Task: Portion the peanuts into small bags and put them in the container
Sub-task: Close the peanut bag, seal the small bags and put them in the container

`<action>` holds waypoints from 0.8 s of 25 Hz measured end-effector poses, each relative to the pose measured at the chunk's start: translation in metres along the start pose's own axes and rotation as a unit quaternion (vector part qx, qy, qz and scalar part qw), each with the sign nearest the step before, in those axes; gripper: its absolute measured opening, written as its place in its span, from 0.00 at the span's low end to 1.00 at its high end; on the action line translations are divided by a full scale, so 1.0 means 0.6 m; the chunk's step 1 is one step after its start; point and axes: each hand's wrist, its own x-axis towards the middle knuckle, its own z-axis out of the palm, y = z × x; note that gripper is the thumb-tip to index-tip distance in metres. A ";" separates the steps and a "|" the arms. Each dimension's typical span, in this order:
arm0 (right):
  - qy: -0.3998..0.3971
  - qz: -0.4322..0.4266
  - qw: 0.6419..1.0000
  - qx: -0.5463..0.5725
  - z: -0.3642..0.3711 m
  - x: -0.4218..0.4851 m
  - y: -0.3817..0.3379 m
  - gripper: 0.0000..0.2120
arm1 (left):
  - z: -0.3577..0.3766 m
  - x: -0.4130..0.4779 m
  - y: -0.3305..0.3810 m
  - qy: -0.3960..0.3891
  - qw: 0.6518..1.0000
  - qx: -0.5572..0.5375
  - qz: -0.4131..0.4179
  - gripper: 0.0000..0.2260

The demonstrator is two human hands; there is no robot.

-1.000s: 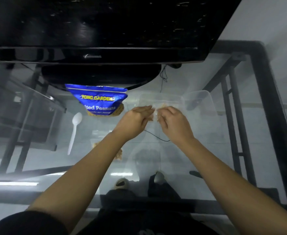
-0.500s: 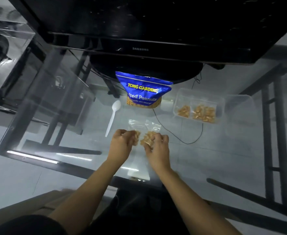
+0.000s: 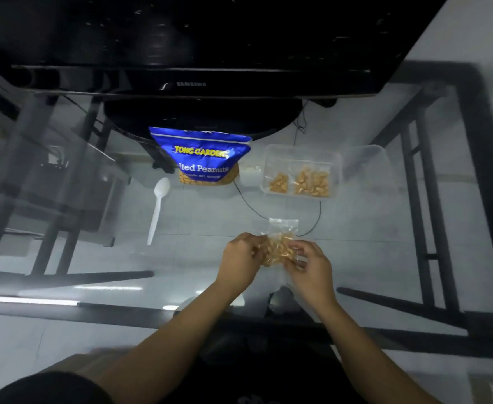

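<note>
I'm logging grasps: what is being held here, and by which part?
A small clear bag of peanuts, held by both hands: left hand on its left side, right hand on its right, at the filled part. Its top strip is free.

Blue peanut bag [image 3: 201, 154], yellow lettering; white spoon [image 3: 158, 206]; black television [image 3: 198, 42].

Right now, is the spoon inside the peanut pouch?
No, the white spoon lies on the glass table, left of the blue pouch.
</note>
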 end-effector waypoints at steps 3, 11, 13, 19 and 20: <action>0.035 -0.013 0.998 0.059 -0.054 -0.001 0.000 0.15 | 0.005 0.006 0.047 0.039 0.997 -0.023 0.055 0.12; 0.061 -0.033 0.998 0.014 -0.112 0.183 -0.092 0.17 | -0.055 0.185 0.125 0.089 0.994 -0.042 -0.042 0.13; 0.017 0.002 0.996 -0.086 -0.100 0.211 -0.092 0.15 | -0.043 0.211 0.121 0.034 0.997 -0.006 -0.062 0.13; 0.066 -0.045 0.977 -0.195 -0.112 0.208 -0.101 0.14 | -0.020 0.227 0.104 0.038 0.973 0.228 0.010 0.15; 0.132 -0.038 0.977 -0.161 -0.129 0.208 -0.094 0.17 | -0.023 0.222 0.103 0.075 0.972 0.222 0.009 0.15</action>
